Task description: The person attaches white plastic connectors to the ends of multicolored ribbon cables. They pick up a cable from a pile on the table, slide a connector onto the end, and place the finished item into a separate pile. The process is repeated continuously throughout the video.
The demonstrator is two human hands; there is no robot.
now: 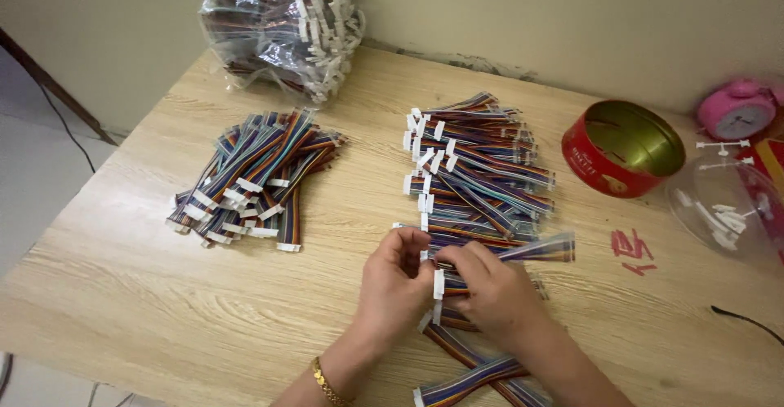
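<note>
From the head camera, the left hand [398, 280] and the right hand [490, 289] met over the near middle of the wooden counter [163, 309]. Both were closed with pinching fingers on a small bundle of rainbow ribbon cables [438, 283], gripping it at its white connector ends, which stood upright between the two thumbs. A gold bracelet [327, 384] sat on the left wrist.

The held bundle lay just at the near edge of a large pile of the same cables [478, 170], stacked with their white plugs facing left. One cable in a clear sleeve [543, 249] stuck out to the right, just beside the right hand. More loose cables [474, 374] lay under the right forearm, toward the counter's near edge.

Well apart to the left, a second, looser heap of cables [253, 178] fanned out. At the back, against the wall, stood a clear plastic bag of cables [282, 27].

To the right sat an open red round tin [622, 147], a clear plastic dome [727, 203] holding small white parts, and a pink alarm clock [739, 109] near the wall.
</note>
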